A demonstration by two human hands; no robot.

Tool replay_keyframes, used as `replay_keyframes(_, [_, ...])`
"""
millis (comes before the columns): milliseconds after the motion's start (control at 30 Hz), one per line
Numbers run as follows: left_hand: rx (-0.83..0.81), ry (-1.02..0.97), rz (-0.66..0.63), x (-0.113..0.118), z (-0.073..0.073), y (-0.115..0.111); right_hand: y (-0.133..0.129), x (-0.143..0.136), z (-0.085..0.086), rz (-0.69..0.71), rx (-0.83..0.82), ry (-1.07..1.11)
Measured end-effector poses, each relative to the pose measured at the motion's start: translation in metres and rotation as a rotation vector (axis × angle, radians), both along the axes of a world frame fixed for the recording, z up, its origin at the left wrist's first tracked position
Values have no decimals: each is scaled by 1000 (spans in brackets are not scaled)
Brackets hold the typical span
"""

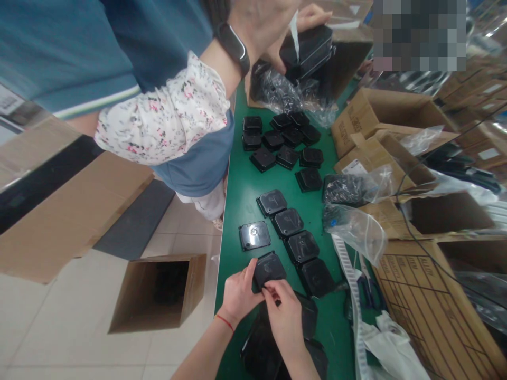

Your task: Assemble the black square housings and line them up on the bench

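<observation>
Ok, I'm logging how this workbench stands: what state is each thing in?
Left hand: finger and thumb at the handled black case
Right hand: fingertips together at its near corner
Glossy case: flat, separate
Floor carton: open, dark contents
ALLOY-printed carton: open
Co-worker's wristband: worn, screen dark
Clear bag: crumpled, whether sealed unclear
</observation>
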State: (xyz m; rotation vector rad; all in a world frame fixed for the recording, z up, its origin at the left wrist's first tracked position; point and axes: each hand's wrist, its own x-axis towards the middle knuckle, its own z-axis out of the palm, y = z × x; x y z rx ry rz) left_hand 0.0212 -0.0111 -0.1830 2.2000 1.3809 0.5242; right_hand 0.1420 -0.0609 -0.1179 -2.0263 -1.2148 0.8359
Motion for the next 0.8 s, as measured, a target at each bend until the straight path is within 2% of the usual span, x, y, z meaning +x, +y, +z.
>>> replay_keyframes(367, [14, 22, -6, 0, 2, 1, 22, 9, 18, 258, -125, -175])
replay_keyframes(633, [2, 40, -10, 2, 1, 0, 35, 13, 12, 310, -210, -257])
replay_keyframes(800, [4, 35, -4, 1, 2, 0, 32, 14, 13, 300, -198, -189])
